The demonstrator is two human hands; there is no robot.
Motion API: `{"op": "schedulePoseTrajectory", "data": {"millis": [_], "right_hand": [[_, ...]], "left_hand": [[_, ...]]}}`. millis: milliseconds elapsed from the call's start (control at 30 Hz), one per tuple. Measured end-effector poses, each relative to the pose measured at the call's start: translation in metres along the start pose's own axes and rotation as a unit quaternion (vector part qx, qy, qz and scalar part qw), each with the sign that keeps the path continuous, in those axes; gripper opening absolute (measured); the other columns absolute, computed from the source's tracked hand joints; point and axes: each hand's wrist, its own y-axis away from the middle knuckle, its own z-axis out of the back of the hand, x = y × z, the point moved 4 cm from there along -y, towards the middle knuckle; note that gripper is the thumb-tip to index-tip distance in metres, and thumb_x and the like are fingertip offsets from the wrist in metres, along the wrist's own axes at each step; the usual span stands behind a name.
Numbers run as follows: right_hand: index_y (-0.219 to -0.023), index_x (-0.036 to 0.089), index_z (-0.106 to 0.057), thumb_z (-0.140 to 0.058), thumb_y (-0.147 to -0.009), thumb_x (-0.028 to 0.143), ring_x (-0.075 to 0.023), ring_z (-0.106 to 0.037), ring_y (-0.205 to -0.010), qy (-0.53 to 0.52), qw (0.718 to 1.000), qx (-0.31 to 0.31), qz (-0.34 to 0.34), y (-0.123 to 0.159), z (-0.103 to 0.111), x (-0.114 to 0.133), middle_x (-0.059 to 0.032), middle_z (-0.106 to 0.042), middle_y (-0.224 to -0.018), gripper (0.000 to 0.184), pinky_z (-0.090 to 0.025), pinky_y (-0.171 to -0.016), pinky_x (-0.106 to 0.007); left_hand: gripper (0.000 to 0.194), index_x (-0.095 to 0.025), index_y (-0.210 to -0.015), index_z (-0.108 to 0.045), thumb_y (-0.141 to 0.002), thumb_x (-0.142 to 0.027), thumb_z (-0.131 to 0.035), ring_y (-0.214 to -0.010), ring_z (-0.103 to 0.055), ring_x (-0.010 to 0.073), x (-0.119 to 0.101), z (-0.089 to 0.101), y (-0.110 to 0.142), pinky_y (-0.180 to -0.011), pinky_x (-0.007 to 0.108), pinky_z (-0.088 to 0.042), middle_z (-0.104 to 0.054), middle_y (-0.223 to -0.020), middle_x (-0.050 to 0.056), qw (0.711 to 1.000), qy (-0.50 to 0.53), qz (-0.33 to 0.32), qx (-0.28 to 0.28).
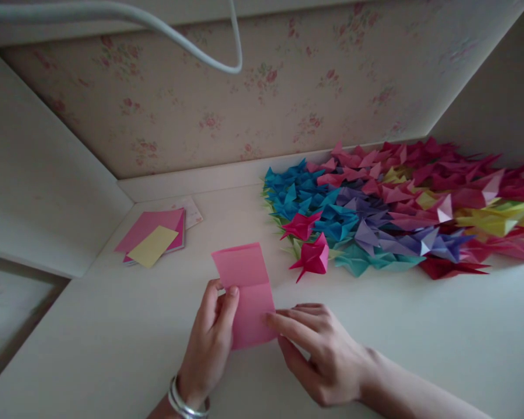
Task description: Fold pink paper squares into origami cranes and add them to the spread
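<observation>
A pink sheet of origami paper (251, 297), folded into a tall rectangle with a crease across it, is held up above the white table. My left hand (213, 331) pinches its left edge, thumb on the front and fingers behind. At the lower right edge, my right hand (323, 349) grips the paper between thumb and index finger; the thumb tip is partly hidden behind it. Two bright pink folded paper cranes (313, 257) lie just beyond the paper, to its right.
Many folded cranes in blue (301, 192), purple (369, 233), pink and yellow cover the table's back right. At the back left lie pink paper sheets (151, 227) with a yellow sheet (153, 247) on top. A white cable (192, 49) hangs overhead before the floral wall.
</observation>
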Motion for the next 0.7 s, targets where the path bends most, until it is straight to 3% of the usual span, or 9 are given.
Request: {"op": "schedulePoseTrajectory", "data": {"millis": [100,267,367,467,600,700], "right_hand": [[-0.127,0.016,-0.054,-0.050,-0.084,0.009,-0.0220,-0.067,-0.064,0.062,0.998,0.004,-0.011,-0.002,-0.007,-0.004,-0.0085,-0.072,-0.085,0.044,-0.051,-0.058,-0.034],[-0.118,0.019,-0.060,-0.064,-0.090,0.023,-0.0214,-0.072,-0.085,0.019,0.994,-0.096,-0.054,-0.002,0.001,-0.012,-0.0125,-0.072,-0.111,0.028,-0.056,-0.069,-0.029],[-0.110,0.019,-0.066,-0.064,-0.091,0.021,-0.0196,-0.071,-0.086,-0.017,0.992,-0.113,-0.052,-0.004,0.008,-0.011,-0.0111,-0.071,-0.108,0.019,-0.057,-0.071,-0.027],[-0.104,0.019,-0.070,-0.059,-0.094,0.018,-0.0196,-0.069,-0.092,-0.068,0.989,-0.100,-0.083,-0.006,0.010,-0.010,-0.0109,-0.069,-0.110,0.016,-0.056,-0.077,-0.027],[-0.086,0.019,-0.073,-0.054,-0.097,0.022,-0.0200,-0.068,-0.092,-0.142,0.965,-0.129,-0.178,-0.005,0.012,-0.015,-0.0095,-0.069,-0.104,0.021,-0.055,-0.078,-0.028],[-0.089,0.018,-0.071,-0.055,-0.097,0.031,-0.0173,-0.066,-0.078,-0.237,0.928,-0.142,-0.252,-0.002,0.009,-0.022,-0.0082,-0.067,-0.100,0.021,-0.055,-0.068,-0.027]], "left_hand": [[0.024,-0.022,-0.082,-0.051,-0.095,-0.042,-0.055,-0.058,-0.049,0.0111,-0.001,-0.001,0.001,-0.055,0.018,-0.042,-0.053,-0.064,-0.006,0.999,0.017,-0.037,0.018],[0.015,-0.021,-0.092,-0.053,-0.091,-0.033,-0.062,-0.067,-0.057,0.0125,0.004,-0.001,-0.002,-0.063,0.022,-0.049,-0.059,-0.074,-0.004,0.990,0.128,-0.046,0.022],[0.023,-0.024,-0.091,-0.045,-0.088,-0.029,-0.068,-0.064,-0.058,0.0115,0.006,0.001,-0.002,-0.061,0.021,-0.051,-0.057,-0.071,-0.006,0.983,0.178,-0.048,-0.006],[0.024,-0.023,-0.084,-0.045,-0.087,-0.025,-0.068,-0.059,-0.053,0.0086,0.004,0.004,0.000,-0.057,0.016,-0.048,-0.051,-0.068,-0.008,0.983,0.161,-0.081,-0.044],[0.009,-0.021,-0.089,-0.057,-0.091,-0.028,-0.062,-0.068,-0.060,0.0113,-0.001,-0.001,0.005,-0.066,0.022,-0.057,-0.058,-0.078,-0.004,0.984,0.157,-0.085,0.024],[0.016,-0.023,-0.106,-0.061,-0.092,-0.029,-0.062,-0.084,-0.066,0.0161,-0.002,-0.003,0.007,-0.075,0.027,-0.059,-0.067,-0.094,0.001,0.981,0.161,-0.084,0.068]]}}
